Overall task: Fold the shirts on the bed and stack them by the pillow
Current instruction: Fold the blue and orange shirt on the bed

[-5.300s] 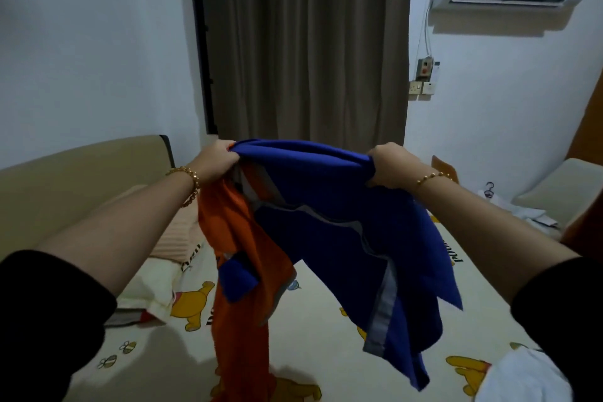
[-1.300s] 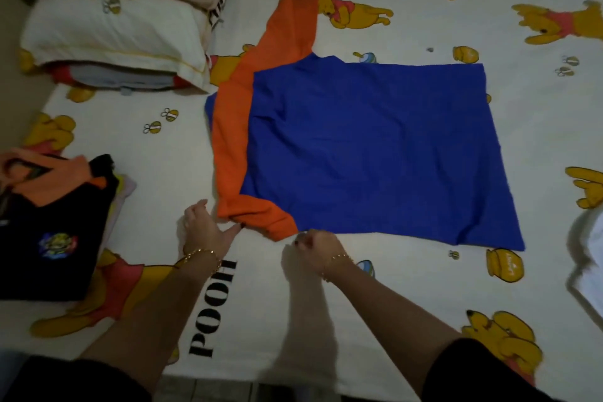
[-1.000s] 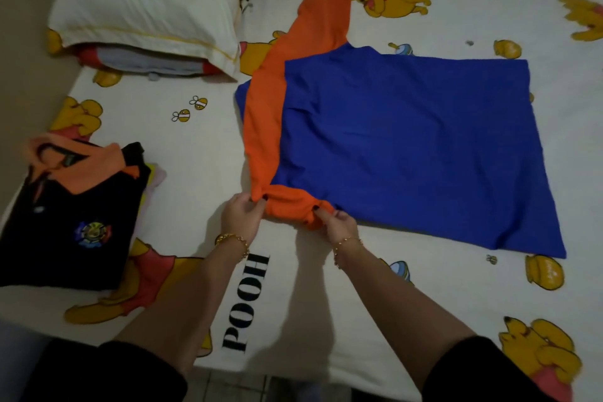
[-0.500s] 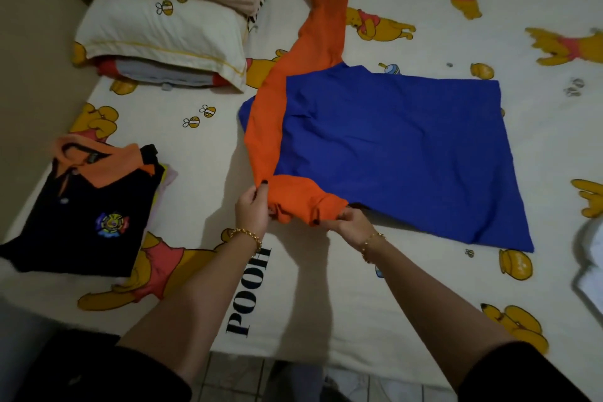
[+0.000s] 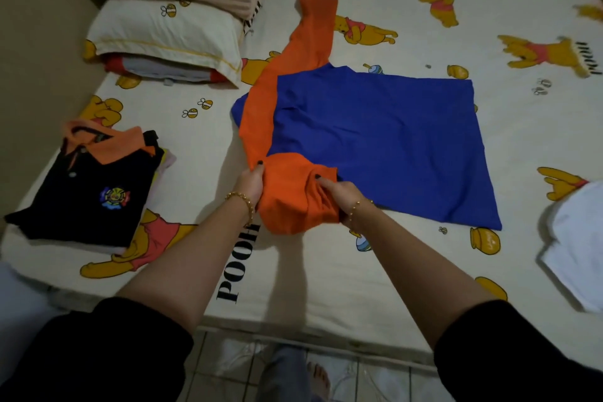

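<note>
While blue shirt (image 5: 375,140) lies spread flat mid-bed (image 5: 326,271), both hands clamp its orange near sleeve (image 5: 290,206), bunched and lifted off sheet. Left hand (image 5: 251,184) pinches shoulder end, thumb on top. Right hand (image 5: 339,197) curls round other end. Far sleeve (image 5: 315,29) lies flat, pointing away, beside pillow (image 5: 163,36). Folded black shirt (image 5: 88,189) tops stack at left edge, near pillow. White garment (image 5: 577,245) at right edge.

My left grip (image 5: 249,184) and right grip (image 5: 339,196) hold the blue shirt (image 5: 375,140) by its bunched orange sleeve (image 5: 287,206) on the bed (image 5: 326,287).
</note>
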Demonstrator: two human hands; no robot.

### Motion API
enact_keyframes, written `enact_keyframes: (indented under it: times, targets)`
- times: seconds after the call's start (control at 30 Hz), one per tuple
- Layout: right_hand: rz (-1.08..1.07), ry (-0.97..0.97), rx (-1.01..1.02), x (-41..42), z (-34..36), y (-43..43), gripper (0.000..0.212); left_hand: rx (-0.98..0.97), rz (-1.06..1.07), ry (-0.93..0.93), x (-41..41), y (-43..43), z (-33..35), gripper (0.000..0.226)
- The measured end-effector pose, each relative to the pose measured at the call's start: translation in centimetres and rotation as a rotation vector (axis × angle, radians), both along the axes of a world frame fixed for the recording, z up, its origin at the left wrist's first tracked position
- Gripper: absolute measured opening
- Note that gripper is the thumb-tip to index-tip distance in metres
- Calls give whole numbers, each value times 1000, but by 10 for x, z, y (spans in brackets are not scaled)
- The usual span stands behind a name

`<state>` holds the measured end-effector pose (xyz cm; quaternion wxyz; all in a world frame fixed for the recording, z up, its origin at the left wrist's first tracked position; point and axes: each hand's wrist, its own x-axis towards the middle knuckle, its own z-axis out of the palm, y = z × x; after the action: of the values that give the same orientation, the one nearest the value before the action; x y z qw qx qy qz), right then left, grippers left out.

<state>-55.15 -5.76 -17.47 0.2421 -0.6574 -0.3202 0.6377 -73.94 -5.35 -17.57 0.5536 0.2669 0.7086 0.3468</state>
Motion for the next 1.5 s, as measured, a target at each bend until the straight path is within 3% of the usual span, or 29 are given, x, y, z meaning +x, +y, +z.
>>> enact_keyframes:
  times: [0.07, 0.13, 0.2, 0.3, 0.37, 0.47, 0.53, 0.63, 0.9, 1.13, 1.3, 1.5]
  targets:
    - [23, 215, -175, 6, 5, -14, 50, -110, 27, -207, 7, -8, 6, 49]
    - [129, 223, -240, 16, 1, -32, 65, -211, -71, -332, 16, -26, 13, 41]
    - [189, 178, -242, 28, -3, -51, 63, -301, -211, -317, 22, -50, 8, 41]
    - [258, -3, -200, 47, -15, -75, 65, -376, -268, -270, 28, -87, -5, 58]
    - [336, -162, -160, 57, -15, -92, 62, -327, -208, -306, 32, -107, -15, 61]
    - [417, -291, -121, 73, -17, -114, 58, -213, -8, -343, 38, -124, -17, 49]
    - [356, -291, -58, 81, -11, -128, 47, -164, 123, -335, 40, -130, -18, 43]
    - [220, -269, 54, 90, -8, -143, 44, -152, 144, -358, 46, -143, -15, 41]
    - [210, -156, -60, 107, -12, -184, 44, -319, -233, -455, 63, -205, -12, 58]
    - [385, -318, -121, 127, -32, -224, 37, -346, -309, -337, 65, -242, -26, 52]
    - [461, -610, -110, 142, -48, -240, 36, -419, -409, 73, 59, -261, -37, 35]
    - [445, -616, 34, 126, -27, -209, 24, -241, -204, 35, 45, -237, -24, 16]
